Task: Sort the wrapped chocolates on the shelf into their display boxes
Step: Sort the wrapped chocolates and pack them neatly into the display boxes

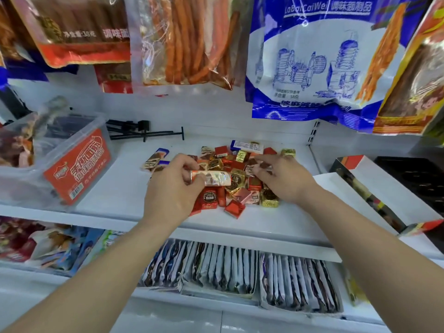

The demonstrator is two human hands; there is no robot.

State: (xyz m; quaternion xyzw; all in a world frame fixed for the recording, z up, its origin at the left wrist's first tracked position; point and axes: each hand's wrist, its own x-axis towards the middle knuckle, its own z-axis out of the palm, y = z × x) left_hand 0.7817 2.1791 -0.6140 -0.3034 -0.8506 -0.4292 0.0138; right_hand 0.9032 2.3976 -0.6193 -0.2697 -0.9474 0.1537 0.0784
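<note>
Wrapped chocolates [242,175] in red, gold, brown and pink foil lie heaped at the middle of the white shelf [115,188], with a few longer bars loose at the heap's left and far edges. Large snack bags [312,56] hang above, their lower ends over the back of the shelf. A clear plastic tub [69,164] with a red label stands at the left, well apart from the heap. An open display box [384,183], white with a black tray, sits at the right, near the heap but not touching it. Black hooks [144,132] lie at the back.

Over the heap's left side, the left hand [173,191] has fingers and thumb clamped on a silver-and-orange wrapped bar [212,178], held level. The right hand [283,180] rests on the heap's right side, fingers curled among brown pieces; whether they pinch one I cannot tell.
</note>
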